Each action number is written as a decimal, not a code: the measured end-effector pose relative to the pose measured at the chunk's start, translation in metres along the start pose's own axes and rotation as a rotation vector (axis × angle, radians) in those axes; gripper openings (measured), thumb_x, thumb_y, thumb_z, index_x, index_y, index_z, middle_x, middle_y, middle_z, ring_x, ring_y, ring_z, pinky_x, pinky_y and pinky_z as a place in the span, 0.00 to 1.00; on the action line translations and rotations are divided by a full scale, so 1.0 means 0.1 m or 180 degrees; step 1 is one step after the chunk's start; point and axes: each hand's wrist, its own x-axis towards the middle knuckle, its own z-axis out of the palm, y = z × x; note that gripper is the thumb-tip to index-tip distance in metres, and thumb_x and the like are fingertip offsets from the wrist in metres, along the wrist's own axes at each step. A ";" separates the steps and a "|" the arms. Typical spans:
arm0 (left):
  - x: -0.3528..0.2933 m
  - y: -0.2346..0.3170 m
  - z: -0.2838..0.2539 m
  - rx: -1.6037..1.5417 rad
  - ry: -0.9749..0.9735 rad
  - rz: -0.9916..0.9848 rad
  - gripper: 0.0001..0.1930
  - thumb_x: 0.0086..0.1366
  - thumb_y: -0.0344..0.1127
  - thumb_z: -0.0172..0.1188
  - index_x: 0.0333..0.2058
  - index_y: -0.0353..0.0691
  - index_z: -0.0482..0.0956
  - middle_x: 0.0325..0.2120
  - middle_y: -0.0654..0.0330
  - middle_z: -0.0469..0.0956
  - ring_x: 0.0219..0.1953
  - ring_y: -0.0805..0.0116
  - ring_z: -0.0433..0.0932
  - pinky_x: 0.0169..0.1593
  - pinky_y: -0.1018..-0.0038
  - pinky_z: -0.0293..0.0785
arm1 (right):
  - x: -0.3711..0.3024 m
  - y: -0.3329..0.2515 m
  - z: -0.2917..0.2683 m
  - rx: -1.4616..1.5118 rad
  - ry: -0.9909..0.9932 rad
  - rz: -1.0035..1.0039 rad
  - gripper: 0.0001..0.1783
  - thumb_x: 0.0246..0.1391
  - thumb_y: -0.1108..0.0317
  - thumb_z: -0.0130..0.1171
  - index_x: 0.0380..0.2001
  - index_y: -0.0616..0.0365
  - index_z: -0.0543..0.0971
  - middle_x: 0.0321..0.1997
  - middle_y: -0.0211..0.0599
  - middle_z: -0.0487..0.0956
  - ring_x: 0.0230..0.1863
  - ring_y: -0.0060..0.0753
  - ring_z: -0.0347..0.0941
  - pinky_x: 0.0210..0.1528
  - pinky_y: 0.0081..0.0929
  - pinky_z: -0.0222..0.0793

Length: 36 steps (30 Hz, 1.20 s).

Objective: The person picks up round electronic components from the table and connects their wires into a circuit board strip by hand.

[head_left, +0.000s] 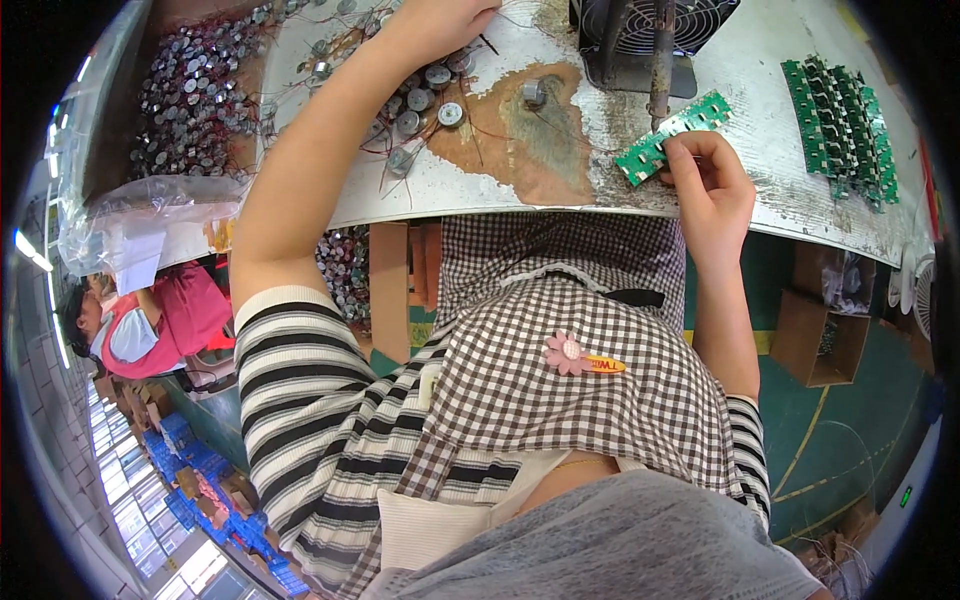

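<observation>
here the right hand (708,185) is pinched shut on a green circuit board strip (672,138), thumb and fingertips closed on its lower end while the strip slants up and to the right across the worn white workbench (760,130). the strip lies just below the black fan (640,35) and touches or passes right beside the dark upright rod (660,60) in front of that fan (which of the two i cannot tell).

the left hand (435,20) reaches far up the bench, over a scatter of small round metal parts with thin wires (425,95); its fingers are cut off by the top edge, so whether they are open or closed on anything cannot be told. one more round part (533,92) lies apart on a brown worn patch (520,130) of the bench top, between the two hands.

well off to the right, a stack of green circuit boards (840,125) rests on the bench. to the left, a tray heaped with the same round parts (195,95) sits beside a clear plastic bag (140,225). below the bench, on the right, an open cardboard box (825,335) stands on the green floor. another person in a red and white top (150,320) is at the far left.
</observation>
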 end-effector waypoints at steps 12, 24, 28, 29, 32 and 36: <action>-0.58 0.86 -0.30 -0.3224 0.1109 -0.1319 0.08 0.63 0.33 0.55 0.39 0.35 0.73 0.31 0.62 0.74 0.34 0.73 0.72 0.40 0.76 0.68 | -0.07 -0.01 0.03 -0.0210 0.0167 -0.1146 0.04 0.54 0.78 0.57 0.29 0.65 0.72 0.33 0.38 0.76 0.26 0.19 0.70 0.28 0.15 0.68; -0.62 1.74 -0.24 -0.5562 0.0009 -0.2285 0.08 0.64 0.32 0.55 0.38 0.34 0.73 0.25 0.68 0.74 0.25 0.83 0.69 0.29 0.86 0.64 | -0.05 -0.08 0.01 -0.0642 -0.0164 -0.1906 0.06 0.46 0.84 0.59 0.28 0.67 0.74 0.38 0.45 0.75 0.26 0.24 0.73 0.27 0.16 0.71; -0.44 1.86 -0.12 -0.5350 0.0301 -0.2525 0.09 0.62 0.34 0.59 0.38 0.35 0.76 0.22 0.71 0.71 0.24 0.87 0.65 0.26 0.87 0.57 | -0.06 -0.09 0.01 -0.0655 -0.0175 -0.2002 0.06 0.45 0.84 0.59 0.29 0.67 0.74 0.38 0.44 0.75 0.26 0.23 0.73 0.26 0.16 0.71; -0.42 1.87 -0.09 -0.5397 0.0429 -0.2470 0.09 0.61 0.34 0.61 0.36 0.35 0.77 0.22 0.72 0.71 0.24 0.87 0.64 0.25 0.88 0.56 | -0.06 -0.10 0.00 -0.0664 -0.0164 -0.1993 0.06 0.45 0.84 0.59 0.29 0.67 0.74 0.38 0.44 0.75 0.26 0.23 0.73 0.26 0.16 0.71; -0.38 1.89 -0.14 -0.4516 0.0212 -0.2602 0.07 0.60 0.32 0.63 0.33 0.34 0.78 0.25 0.69 0.75 0.27 0.86 0.69 0.30 0.87 0.64 | -0.05 -0.11 -0.03 -0.0653 -0.0155 -0.2006 0.06 0.46 0.83 0.60 0.28 0.67 0.73 0.38 0.45 0.75 0.26 0.23 0.73 0.26 0.16 0.71; -0.35 1.93 0.01 -0.3800 0.0960 -0.1911 0.07 0.59 0.31 0.63 0.31 0.32 0.78 0.28 0.67 0.77 0.28 0.84 0.71 0.33 0.86 0.67 | -0.04 -0.10 -0.04 -0.0514 -0.0182 -0.2022 0.06 0.46 0.82 0.60 0.28 0.67 0.73 0.38 0.46 0.75 0.25 0.23 0.73 0.25 0.15 0.71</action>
